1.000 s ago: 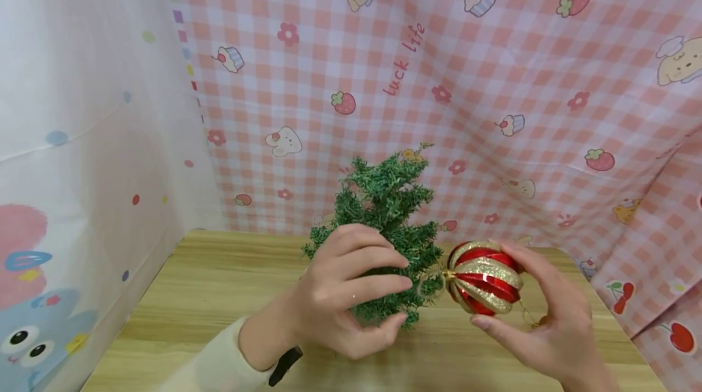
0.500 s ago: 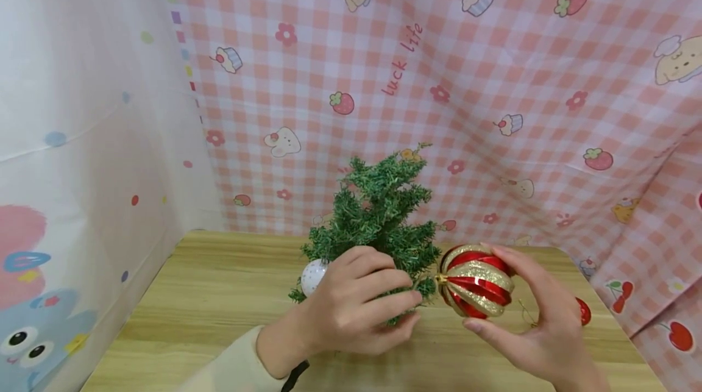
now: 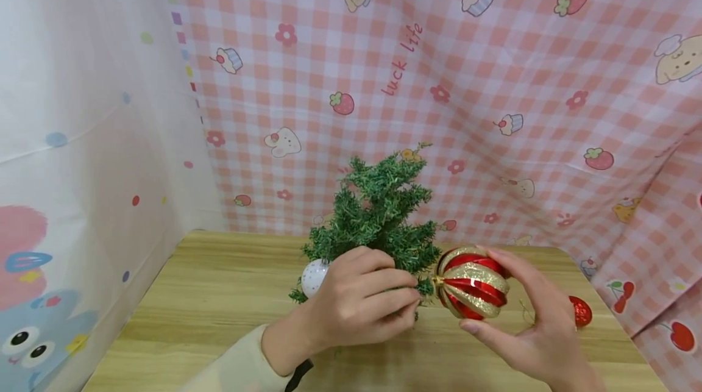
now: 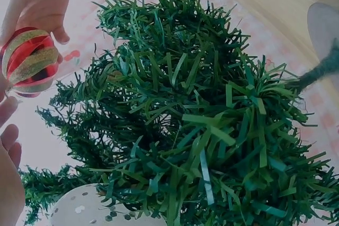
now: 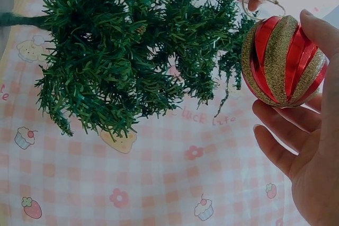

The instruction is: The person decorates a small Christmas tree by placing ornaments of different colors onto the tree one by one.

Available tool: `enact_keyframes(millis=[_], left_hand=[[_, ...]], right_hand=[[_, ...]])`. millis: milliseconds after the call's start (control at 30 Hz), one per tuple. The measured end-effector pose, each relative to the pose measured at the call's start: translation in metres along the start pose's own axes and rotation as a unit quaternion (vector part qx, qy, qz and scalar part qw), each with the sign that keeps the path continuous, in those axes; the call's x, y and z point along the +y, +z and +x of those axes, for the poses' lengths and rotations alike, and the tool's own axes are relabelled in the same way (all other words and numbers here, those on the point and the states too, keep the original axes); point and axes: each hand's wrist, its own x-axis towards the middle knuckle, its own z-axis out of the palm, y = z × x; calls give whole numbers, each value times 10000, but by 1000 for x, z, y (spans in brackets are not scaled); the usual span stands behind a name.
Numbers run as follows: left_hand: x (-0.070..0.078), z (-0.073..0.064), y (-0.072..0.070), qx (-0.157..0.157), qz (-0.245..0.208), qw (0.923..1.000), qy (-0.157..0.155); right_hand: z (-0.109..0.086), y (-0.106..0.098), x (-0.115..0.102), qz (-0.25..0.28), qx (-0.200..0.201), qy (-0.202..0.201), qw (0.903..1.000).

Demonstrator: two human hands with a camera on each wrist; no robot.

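Pink-and-white checked cloth (image 3: 356, 63) hangs beyond the far edge of a pale wood-grain table (image 3: 219, 313). Above the surface, right of a small green artificial tree (image 3: 378, 209), the right hand (image 3: 548, 334) grips a ribbed red-and-gold glitter ball (image 3: 474, 282) between thumb and fingers. The left hand (image 3: 364, 300) pinches its thin pale cord loop (image 5: 280, 6) beside a branch tip. Probably best: spread the loop wide, with the right palm bearing the weight. A shiny red ball (image 3: 584, 311) lies near the right edge; no container shows.
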Motion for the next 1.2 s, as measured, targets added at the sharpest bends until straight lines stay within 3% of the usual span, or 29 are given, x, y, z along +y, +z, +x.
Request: enact_keyframes(millis=[333, 500, 833, 967, 1200], left_hand=[[4, -1, 2, 146, -168, 9989, -416], [7, -2, 3, 265, -222, 9960, -822], [18, -8, 5, 64, -361, 9747, -2203], [18, -9, 6, 8, -295, 9691, -2449], [18, -11, 8, -94, -131, 9653, -2606]], right_hand=[[-8, 1, 4, -124, -120, 164, 9997], [-10, 2, 7, -157, -106, 209, 9996], [-17, 4, 13, -446, -215, 690, 9964], [-18, 4, 13, -607, -258, 885, 9939], [-19, 4, 14, -771, -409, 1333, 9872]])
